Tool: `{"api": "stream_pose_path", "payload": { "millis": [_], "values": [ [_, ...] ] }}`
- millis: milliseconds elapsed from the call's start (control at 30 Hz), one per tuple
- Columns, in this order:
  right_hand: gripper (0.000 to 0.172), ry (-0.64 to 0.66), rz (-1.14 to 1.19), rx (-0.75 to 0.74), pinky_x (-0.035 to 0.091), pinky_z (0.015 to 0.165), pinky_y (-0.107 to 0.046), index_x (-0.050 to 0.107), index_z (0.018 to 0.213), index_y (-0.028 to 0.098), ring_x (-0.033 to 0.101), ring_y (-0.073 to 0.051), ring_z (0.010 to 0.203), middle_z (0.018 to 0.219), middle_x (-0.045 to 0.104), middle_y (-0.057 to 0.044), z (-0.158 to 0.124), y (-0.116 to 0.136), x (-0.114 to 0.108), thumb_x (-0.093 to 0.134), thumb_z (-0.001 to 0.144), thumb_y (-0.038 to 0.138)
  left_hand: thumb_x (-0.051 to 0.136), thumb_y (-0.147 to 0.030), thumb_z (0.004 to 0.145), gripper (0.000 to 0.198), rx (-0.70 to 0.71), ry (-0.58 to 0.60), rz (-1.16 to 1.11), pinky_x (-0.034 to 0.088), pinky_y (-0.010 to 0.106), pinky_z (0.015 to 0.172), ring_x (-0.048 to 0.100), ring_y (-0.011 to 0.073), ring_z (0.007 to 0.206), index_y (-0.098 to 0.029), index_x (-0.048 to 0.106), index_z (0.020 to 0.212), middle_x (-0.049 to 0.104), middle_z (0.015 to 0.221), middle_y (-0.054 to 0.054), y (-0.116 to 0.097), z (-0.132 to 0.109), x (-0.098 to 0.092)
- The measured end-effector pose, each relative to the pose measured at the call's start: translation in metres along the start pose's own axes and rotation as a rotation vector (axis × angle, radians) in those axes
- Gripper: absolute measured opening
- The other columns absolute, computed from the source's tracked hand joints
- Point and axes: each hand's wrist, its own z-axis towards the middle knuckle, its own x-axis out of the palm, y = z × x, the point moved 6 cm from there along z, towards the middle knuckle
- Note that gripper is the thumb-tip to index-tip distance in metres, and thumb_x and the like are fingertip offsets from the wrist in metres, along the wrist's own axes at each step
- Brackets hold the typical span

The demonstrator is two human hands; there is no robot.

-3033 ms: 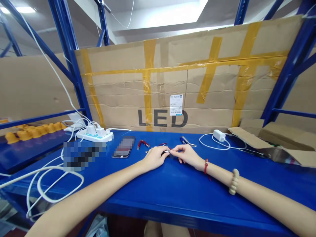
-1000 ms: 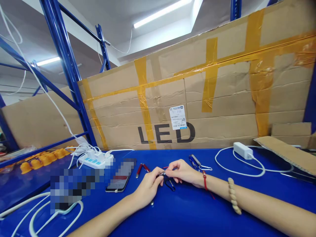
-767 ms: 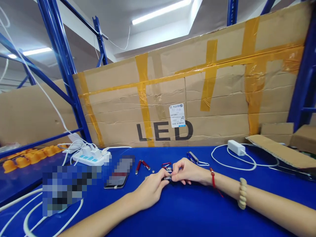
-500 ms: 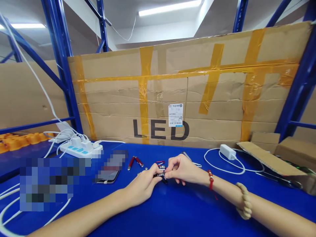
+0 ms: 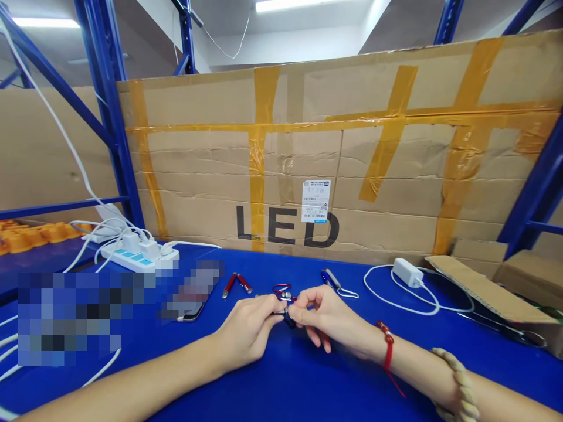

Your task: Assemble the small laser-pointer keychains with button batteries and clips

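Over the middle of the blue table, my left hand (image 5: 253, 325) pinches a small black-and-silver piece (image 5: 288, 319) between thumb and fingers. My right hand (image 5: 323, 313) meets it from the other side, thumb and forefinger pressed together at the piece's silver end, its other fingers loosely curled. Fingers cover much of the piece, so its kind stays unclear. Just behind the fingertips lie a red carabiner clip (image 5: 281, 288) and small silver bits (image 5: 287, 295). Two red tubes (image 5: 236, 284) with silver ends lie farther left. A blue tube and a silver carabiner (image 5: 345, 291) rest beyond my right hand.
A phone (image 5: 196, 293), partly blurred out, lies left. White cables run from a power strip (image 5: 141, 255) at the back left. A white charger (image 5: 407, 272) with a looped cable sits right, near an open cardboard box (image 5: 528, 278). A large cardboard sheet (image 5: 211, 176) closes off the back.
The camera view has shifted slightly. Both hands stay together at the small piece, and my right hand has turned a little. The blue tube behind it shows more now.
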Motion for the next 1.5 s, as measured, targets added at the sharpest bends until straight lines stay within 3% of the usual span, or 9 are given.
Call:
{"api": "stream_pose_path", "payload": {
  "millis": [267,467,667,967,1167,1300,1500],
  "values": [
    [0.044,-0.060,0.244,-0.012,0.025,0.022,-0.009,0.050,0.059,0.014,0.035,0.001,0.026,0.043,0.048,0.008,0.007,-0.016,0.002,0.068,0.056,0.053,0.039,-0.014,0.087,0.013,-0.131,0.029,-0.045,0.047,0.023,0.066,0.059,0.0144,0.072,-0.018,0.050,0.087,0.062,0.079,0.004,0.008,0.003,0.001],
    [0.043,0.043,0.306,0.033,0.017,0.022,-0.010,0.048,0.056,0.014,0.028,0.001,0.023,0.036,0.043,0.009,0.009,-0.016,0.000,0.069,0.057,0.052,0.038,-0.017,0.088,0.030,-0.180,0.075,-0.036,0.045,0.027,0.086,0.057,0.0158,0.099,-0.021,0.045,0.117,0.060,0.111,0.006,0.010,0.004,0.003],
    [0.042,0.058,0.296,0.035,0.015,0.024,-0.010,0.045,0.059,0.015,0.027,0.001,0.024,0.036,0.042,0.010,0.009,-0.017,-0.002,0.065,0.063,0.051,0.038,-0.019,0.089,0.027,-0.221,0.099,0.039,0.049,0.028,0.077,0.061,0.0177,0.087,-0.021,0.055,0.109,0.065,0.096,0.005,0.013,0.006,0.005],
    [0.042,-0.007,0.219,-0.024,0.019,0.024,-0.010,0.042,0.060,0.016,0.028,0.001,0.025,0.040,0.041,0.010,0.011,-0.017,0.000,0.059,0.069,0.053,0.036,-0.022,0.089,0.026,-0.368,0.066,0.027,0.046,0.028,0.083,0.058,0.0174,0.097,-0.022,0.052,0.109,0.062,0.107,0.004,0.024,0.004,0.006],
    [0.039,-0.124,0.074,-0.191,0.030,0.022,-0.011,0.052,0.092,0.019,0.041,-0.002,0.030,0.060,0.049,0.007,0.017,-0.020,-0.006,0.059,0.071,0.051,0.034,-0.022,0.089,0.024,-0.494,0.096,-0.030,0.045,0.026,0.078,0.059,0.0164,0.091,-0.023,0.051,0.106,0.062,0.102,0.001,0.028,0.005,0.004],
    [0.040,-0.187,0.021,-0.267,0.035,0.025,-0.012,0.054,0.101,0.020,0.042,-0.001,0.033,0.071,0.050,0.005,0.020,-0.016,-0.015,0.061,0.071,0.046,0.033,-0.021,0.090,0.024,-0.509,0.146,-0.044,0.043,0.025,0.075,0.058,0.0159,0.089,-0.024,0.050,0.106,0.062,0.098,0.000,0.027,0.007,0.004],
    [0.032,-0.205,-0.055,-0.367,0.032,0.028,-0.015,0.066,0.080,0.014,0.043,0.000,0.032,0.083,0.055,-0.003,0.019,-0.011,-0.019,0.061,0.071,0.044,0.032,-0.021,0.091,0.023,-0.475,0.178,-0.083,0.043,0.026,0.077,0.058,0.0158,0.090,-0.024,0.051,0.103,0.062,0.099,0.000,0.025,0.008,0.006]
  ]
}}
